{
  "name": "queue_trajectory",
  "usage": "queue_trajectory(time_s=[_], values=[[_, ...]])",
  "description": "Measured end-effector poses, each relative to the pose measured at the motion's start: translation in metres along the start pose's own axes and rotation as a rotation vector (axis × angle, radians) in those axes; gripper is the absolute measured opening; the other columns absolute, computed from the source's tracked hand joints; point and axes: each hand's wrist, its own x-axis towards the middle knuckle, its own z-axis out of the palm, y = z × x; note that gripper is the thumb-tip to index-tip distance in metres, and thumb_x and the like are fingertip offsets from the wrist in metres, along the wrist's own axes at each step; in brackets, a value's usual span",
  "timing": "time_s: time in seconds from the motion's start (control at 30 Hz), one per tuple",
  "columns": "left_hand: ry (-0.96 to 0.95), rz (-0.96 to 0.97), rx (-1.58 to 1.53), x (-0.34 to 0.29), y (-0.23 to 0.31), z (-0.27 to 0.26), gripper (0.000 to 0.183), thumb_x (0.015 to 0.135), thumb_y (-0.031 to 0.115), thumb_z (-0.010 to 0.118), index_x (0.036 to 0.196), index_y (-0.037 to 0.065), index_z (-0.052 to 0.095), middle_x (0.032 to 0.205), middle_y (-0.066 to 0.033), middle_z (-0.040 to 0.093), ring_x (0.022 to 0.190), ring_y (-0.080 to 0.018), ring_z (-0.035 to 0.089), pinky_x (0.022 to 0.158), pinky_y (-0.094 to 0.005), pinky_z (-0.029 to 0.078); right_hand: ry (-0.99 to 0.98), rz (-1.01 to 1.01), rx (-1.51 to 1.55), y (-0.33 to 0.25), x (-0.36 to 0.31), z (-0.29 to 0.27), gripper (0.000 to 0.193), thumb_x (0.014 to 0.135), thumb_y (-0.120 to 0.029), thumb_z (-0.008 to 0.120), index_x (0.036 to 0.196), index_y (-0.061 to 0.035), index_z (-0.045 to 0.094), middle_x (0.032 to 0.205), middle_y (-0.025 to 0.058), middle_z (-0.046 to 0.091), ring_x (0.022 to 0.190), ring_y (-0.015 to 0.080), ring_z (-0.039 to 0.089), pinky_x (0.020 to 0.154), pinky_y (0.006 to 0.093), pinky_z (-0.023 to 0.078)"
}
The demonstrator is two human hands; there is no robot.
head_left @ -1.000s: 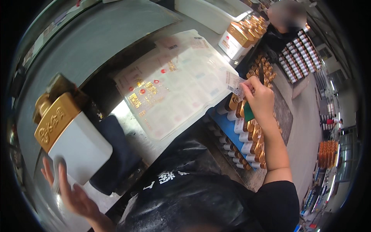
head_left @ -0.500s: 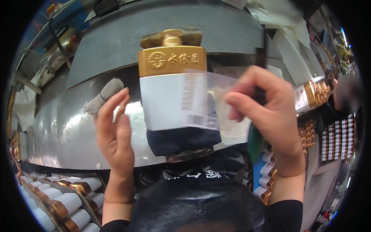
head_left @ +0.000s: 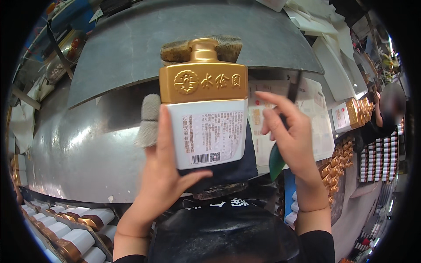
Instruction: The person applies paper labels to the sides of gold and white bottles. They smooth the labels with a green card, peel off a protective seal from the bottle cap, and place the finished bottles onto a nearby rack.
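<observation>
A white bottle (head_left: 173, 131) with a gold shoulder and neck (head_left: 204, 81) lies face up, neck away from me. A clear printed label (head_left: 215, 138) covers much of its white face. My left hand (head_left: 162, 162) is open at the bottle's lower left, one finger stretched along its side, thumb below its bottom edge. Grey cloth (head_left: 150, 120), bound with a band, appears worn on its other fingers. My right hand (head_left: 285, 129), right of the bottle and apart from it, holds a thin dark tool with a green leaf-shaped end (head_left: 276, 164).
The bottle rests on a brown block (head_left: 230, 46) at its neck and dark cloth (head_left: 245, 164) underneath. Printed sheets (head_left: 315, 144) lie to the right on the metal table (head_left: 87, 162). Racked bottles (head_left: 66, 232) stand lower left; more bottles (head_left: 337, 164) and a person (head_left: 392, 105) are at the right.
The label has gone from my right hand onto the bottle's face. My left hand and its grey cloth have moved right, against the bottle. The bottle has shifted slightly right and tilted.
</observation>
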Motion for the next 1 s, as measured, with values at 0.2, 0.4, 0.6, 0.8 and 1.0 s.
queue_trajectory(time_s=[0.2, 0.4, 0.6, 0.8, 1.0], values=[[0.107, -0.133, -0.173, 0.003, 0.004, 0.019, 0.13, 0.058, 0.015, 0.093, 0.156, 0.001, 0.008, 0.138, -0.0179, 0.048, 0.123, -0.0293, 0.05, 0.105, -0.0375, 0.038, -0.111, 0.025, 0.169, -0.014, -0.006, 0.007, 0.033, 0.095, -0.015, 0.063, 0.122, 0.0041, 0.061, 0.069, -0.0004, 0.059, 0.065, 0.0036, 0.055, 0.057, 0.0204, 0.042], [0.15, -0.078, -0.582, 0.005, -0.007, 0.024, 0.115, 0.069, 0.011, 0.085, 0.155, 0.002, 0.01, 0.146, -0.0212, 0.034, 0.135, -0.0333, 0.038, 0.105, -0.0454, 0.041, -0.132, 0.047, 0.248, -0.003, 0.005, 0.002, 0.049, 0.09, -0.015, 0.07, 0.132, 0.0027, 0.053, 0.077, -0.0017, 0.057, 0.066, 0.0036, 0.05, 0.057, 0.0198, 0.04], [0.245, -0.112, -0.67, 0.032, -0.003, 0.019, 0.081, 0.089, 0.011, 0.064, 0.154, 0.003, 0.016, 0.148, -0.0188, 0.027, 0.139, -0.0306, 0.033, 0.109, -0.0467, 0.039, -0.168, -0.073, 0.224, -0.002, 0.021, 0.012, 0.072, 0.08, -0.016, 0.08, 0.141, 0.0009, 0.044, 0.082, -0.0027, 0.049, 0.072, 0.0043, 0.047, 0.061, 0.0179, 0.041], [0.304, -0.153, -0.768, 0.038, 0.0, 0.021, 0.075, 0.091, 0.008, 0.06, 0.153, 0.002, 0.018, 0.147, -0.0174, 0.027, 0.138, -0.03, 0.034, 0.108, -0.0434, 0.041, -0.15, -0.011, 0.097, -0.011, 0.024, 0.017, 0.074, 0.078, -0.012, 0.081, 0.14, 0.003, 0.043, 0.084, -0.0036, 0.044, 0.075, 0.0025, 0.047, 0.064, 0.015, 0.044], [0.287, -0.166, -0.807, 0.038, 0.008, 0.02, 0.081, 0.087, 0.011, 0.063, 0.154, 0.002, 0.018, 0.149, -0.0181, 0.032, 0.138, -0.0291, 0.037, 0.112, -0.0399, 0.035, -0.195, -0.015, 0.125, -0.008, 0.023, 0.013, 0.075, 0.077, -0.01, 0.081, 0.141, 0.0031, 0.043, 0.085, -0.0037, 0.044, 0.075, 0.002, 0.047, 0.063, 0.0145, 0.044]])
